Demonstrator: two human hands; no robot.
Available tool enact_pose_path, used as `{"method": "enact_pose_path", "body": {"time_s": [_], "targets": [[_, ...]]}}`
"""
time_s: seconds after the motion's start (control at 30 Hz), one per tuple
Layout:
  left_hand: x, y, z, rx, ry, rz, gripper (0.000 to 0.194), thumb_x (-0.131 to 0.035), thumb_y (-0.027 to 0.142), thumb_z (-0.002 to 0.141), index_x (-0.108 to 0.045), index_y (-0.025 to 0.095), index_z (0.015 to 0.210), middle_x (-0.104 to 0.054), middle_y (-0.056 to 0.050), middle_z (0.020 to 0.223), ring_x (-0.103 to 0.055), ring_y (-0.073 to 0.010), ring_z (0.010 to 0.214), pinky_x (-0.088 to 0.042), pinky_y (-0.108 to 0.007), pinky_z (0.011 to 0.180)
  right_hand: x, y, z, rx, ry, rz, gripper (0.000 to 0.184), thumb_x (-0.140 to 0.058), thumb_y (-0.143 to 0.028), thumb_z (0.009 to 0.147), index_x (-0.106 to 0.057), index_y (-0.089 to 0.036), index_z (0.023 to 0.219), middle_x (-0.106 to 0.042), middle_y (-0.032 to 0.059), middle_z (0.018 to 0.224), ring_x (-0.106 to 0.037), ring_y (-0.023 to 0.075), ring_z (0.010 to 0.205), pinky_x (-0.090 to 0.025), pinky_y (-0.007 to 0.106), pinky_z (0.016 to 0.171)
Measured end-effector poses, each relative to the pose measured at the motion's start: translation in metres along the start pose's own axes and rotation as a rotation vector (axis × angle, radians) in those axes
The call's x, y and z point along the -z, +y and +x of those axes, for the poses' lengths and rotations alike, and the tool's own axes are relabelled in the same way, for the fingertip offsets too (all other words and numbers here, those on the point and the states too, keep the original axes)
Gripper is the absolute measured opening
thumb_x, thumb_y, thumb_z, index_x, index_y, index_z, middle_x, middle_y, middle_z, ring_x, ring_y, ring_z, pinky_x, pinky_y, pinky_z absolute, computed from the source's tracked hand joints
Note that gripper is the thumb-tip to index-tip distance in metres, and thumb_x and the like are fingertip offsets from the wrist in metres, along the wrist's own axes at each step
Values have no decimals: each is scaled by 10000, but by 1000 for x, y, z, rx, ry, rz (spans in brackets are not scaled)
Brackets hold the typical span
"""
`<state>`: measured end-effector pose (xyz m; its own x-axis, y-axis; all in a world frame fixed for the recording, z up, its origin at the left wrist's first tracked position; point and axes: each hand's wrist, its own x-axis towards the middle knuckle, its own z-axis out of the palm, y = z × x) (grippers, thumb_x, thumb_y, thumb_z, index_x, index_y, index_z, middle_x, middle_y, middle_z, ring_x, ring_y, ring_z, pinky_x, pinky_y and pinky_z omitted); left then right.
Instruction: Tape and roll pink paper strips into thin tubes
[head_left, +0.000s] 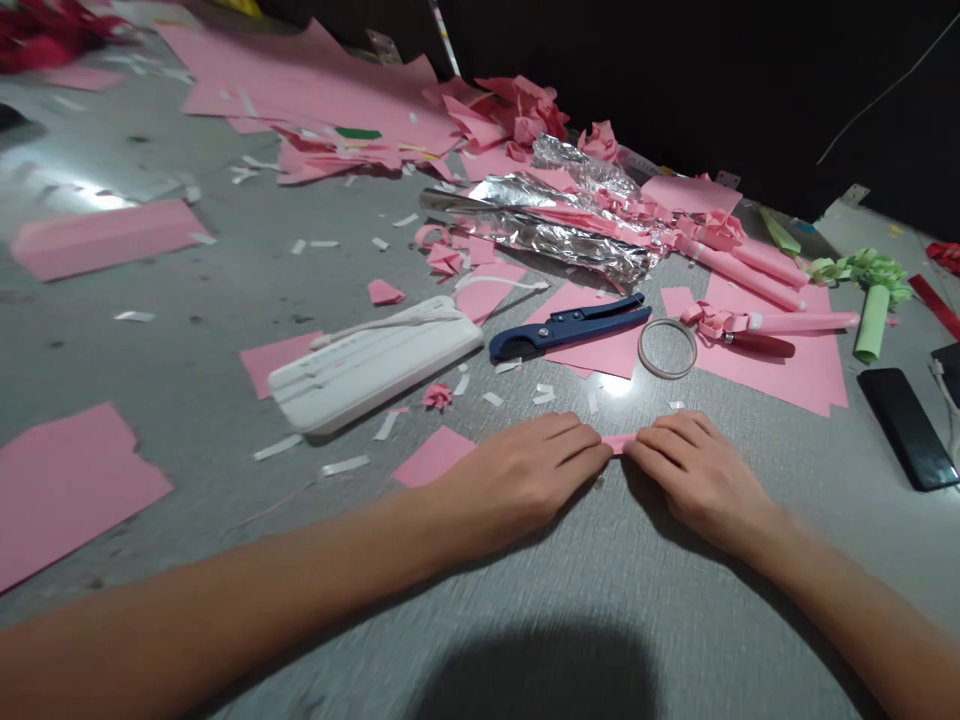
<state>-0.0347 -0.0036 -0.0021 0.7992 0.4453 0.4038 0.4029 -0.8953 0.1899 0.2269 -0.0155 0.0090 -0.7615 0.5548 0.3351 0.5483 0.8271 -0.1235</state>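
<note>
The left hand (pixel 551 465) and right hand (pixel 697 470) grip a pink strip (pixel 618 445) between them, on or just above the desk (pixel 225 300). It looks like paper, so likely light, bendy and easy to rip; the ends seem best to hold.

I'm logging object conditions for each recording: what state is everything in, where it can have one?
Left hand, fingers curled on one end of the pink strip
Right hand, fingers curled on the other end
Pink strip, narrow, mostly hidden by the hands
Blue tool, lying down; open or closed unclear
White box, lying flat
Silver foil, crumpled
Green tube, rolled
Phone, lying flat, screen dark
</note>
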Motion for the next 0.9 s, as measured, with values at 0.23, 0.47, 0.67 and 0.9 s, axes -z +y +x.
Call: {"method": "enact_pose_path", "body": {"time_s": [0.23, 0.47, 0.67, 0.9], "targets": [[-4, -1, 4, 115, 25, 32, 300, -394, 186, 1164, -679, 118, 1100, -676, -97, 1000, -605, -241, 856, -500, -378, 767, -3, 0, 6, -38, 16, -12, 320, -425, -48, 1111, -731, -121, 1170, -785, 110, 1024, -638, 254, 940, -503, 424, 907], [-5, -5, 7, 157, -25, 37, 296, -406, 191, 1165, -685, 127, 1090, -675, -84, 989, -597, -244, 871, -493, -392, 796, -4, 1, 7, -125, 26, -14, 251, -502, -83, 1110, -744, -138, 1154, -761, 131, 1095, -635, 270, 1018, -504, 414, 917], [-9, -5, 8, 193, -26, 30, 286, -433, 167, 1148, -703, 134, 1060, -664, -73, 958, -583, -243, 863, -467, -391, 784, -9, 3, 8, -155, 37, 33, 246, -509, -93, 1114, -745, -157, 1148, -766, 114, 1067, -638, 257, 981, -500, 401, 866], [-2, -3, 8, 164, -27, 126, 279, -471, 197, 1135, -719, 153, 1016, -698, -81, 969, -591, -242, 877, -438, -377, 786, -12, 2, 8, -193, 17, 22, 238, -519, -100, 1109, -746, -165, 1137, -758, 110, 1060, -604, 266, 946, -484, 411, 836]]}}
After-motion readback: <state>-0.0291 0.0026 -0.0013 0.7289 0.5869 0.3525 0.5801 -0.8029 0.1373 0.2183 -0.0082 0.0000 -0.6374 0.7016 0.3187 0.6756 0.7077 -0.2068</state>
